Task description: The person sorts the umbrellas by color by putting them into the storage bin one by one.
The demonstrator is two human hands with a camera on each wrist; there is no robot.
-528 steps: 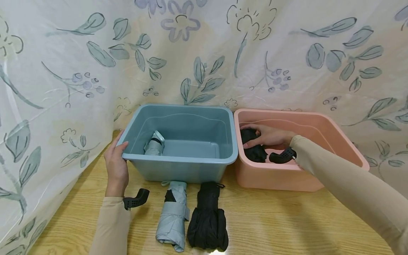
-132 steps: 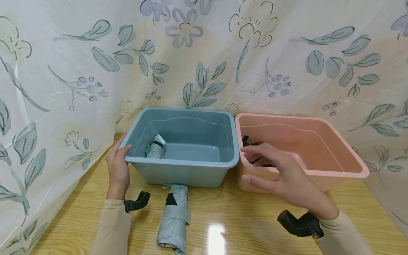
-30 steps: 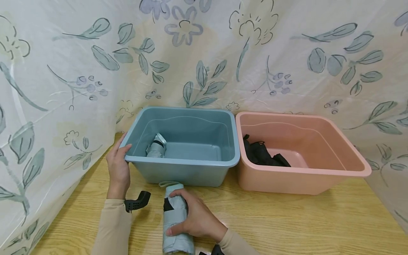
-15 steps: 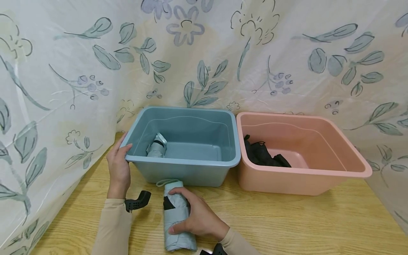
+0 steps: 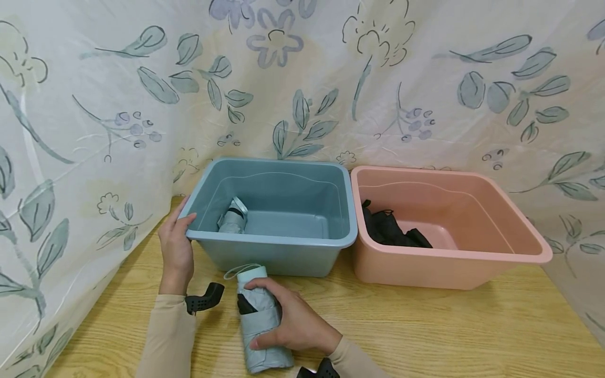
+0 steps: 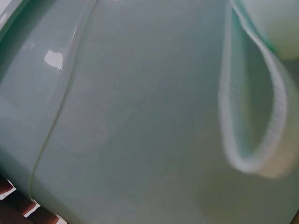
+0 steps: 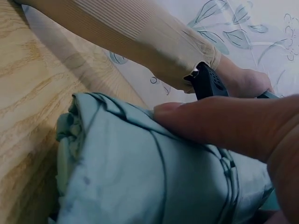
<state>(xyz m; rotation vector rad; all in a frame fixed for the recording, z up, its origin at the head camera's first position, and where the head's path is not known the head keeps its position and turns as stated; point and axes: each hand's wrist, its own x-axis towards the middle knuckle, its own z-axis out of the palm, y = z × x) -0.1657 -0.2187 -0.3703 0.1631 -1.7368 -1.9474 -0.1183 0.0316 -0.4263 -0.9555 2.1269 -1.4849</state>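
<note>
My left hand (image 5: 176,252) grips the left front corner of the blue plastic bin (image 5: 269,253), its thumb over the rim. In front of that bin, my right hand (image 5: 298,319) holds a folded light blue umbrella (image 5: 260,299), thumb and fingers around its body. The umbrella's top tilts left, and its wrist loop (image 5: 238,269) hangs toward the bin's front wall. In the right wrist view, the thumb (image 7: 210,122) presses on the umbrella's wrapped fabric (image 7: 131,172). The left wrist view shows the bin's pale wall (image 6: 140,107) and a blurred loop (image 6: 247,165) close up.
Another light blue folded umbrella (image 5: 232,219) leans inside the blue bin's left end. Black folded umbrellas (image 5: 389,231) lie in the pink bin (image 5: 449,268), which touches the blue one. A floral cloth (image 5: 302,79) hangs behind and at left. The table (image 5: 425,331) has wood grain.
The black umbrella earlier on the table is gone from there, and more black shows in the pink bin. My right hand came from that bin to the blue umbrella, whose top now tips left.
</note>
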